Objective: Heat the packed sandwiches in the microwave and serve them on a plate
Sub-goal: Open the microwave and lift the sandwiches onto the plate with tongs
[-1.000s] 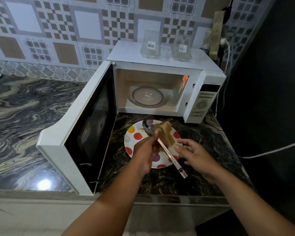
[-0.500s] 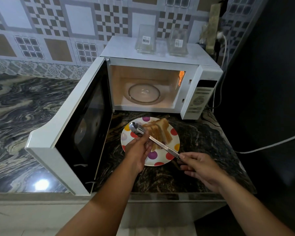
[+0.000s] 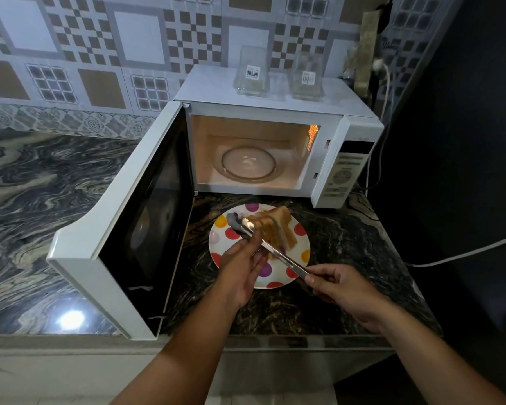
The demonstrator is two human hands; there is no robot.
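presently: sandwiches [image 3: 276,229], stacked slices leaning together on a spotted plate [image 3: 300,268], just beyond the left hand [image 3: 243,267]. metal tongs [image 3: 270,249], grey tips beside the bread on its left, shaft running back over the plate. left hand curled round the tongs' middle, thumb on top. right hand [image 3: 338,285] pinching the tongs' rear end between thumb and forefinger, at the plate's near right edge. whether the tips touch the bread is hard to tell. microwave [image 3: 275,141] beyond both hands, door [image 3: 123,238] swung open to the left of the left hand, lamp lit, glass turntable [image 3: 248,167] bare. two clear containers [image 3: 251,72] on its top. all on a marbled desk [image 3: 27,200].
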